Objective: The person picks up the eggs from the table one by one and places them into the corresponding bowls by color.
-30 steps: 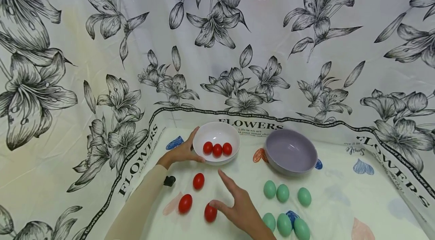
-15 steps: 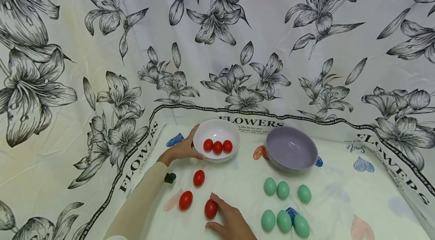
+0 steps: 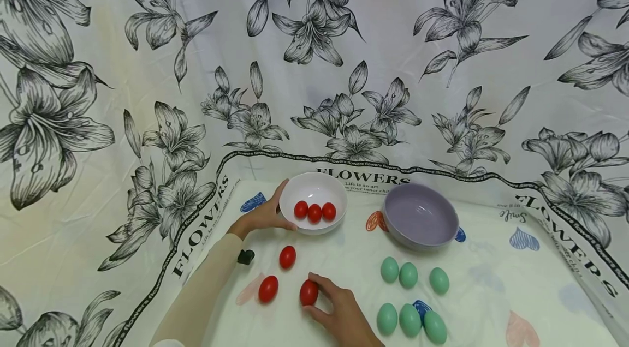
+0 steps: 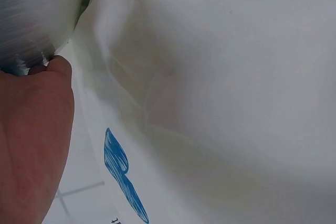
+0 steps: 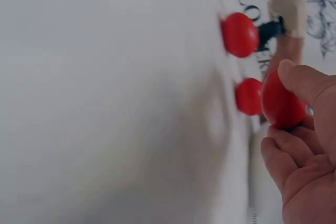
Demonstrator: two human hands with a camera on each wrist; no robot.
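My right hand [image 3: 342,311] pinches a red egg [image 3: 308,293] between thumb and fingers. In the right wrist view the held red egg [image 5: 282,100] shows large, the thumb on one side and the fingers on the other. My left hand [image 3: 262,216] holds the side of a white bowl [image 3: 314,189], its thumb along the near side. Three red eggs [image 3: 314,213] lie inside that bowl. Two loose red eggs [image 3: 268,289] rest on the cloth between the hands. The left wrist view shows the left hand [image 4: 37,140] against the bowl's outer wall [image 4: 37,19].
A purple bowl [image 3: 420,216] stands to the right of the white one. Several green eggs [image 3: 410,320] lie on the cloth in front of it. A patterned curtain [image 3: 314,90] rises behind. The left wrist wears a small black object [image 3: 245,257].
My right hand has moved back and down to the nearest red egg and grasped it; the egg has shifted slightly. The left hand stays on the white bowl.
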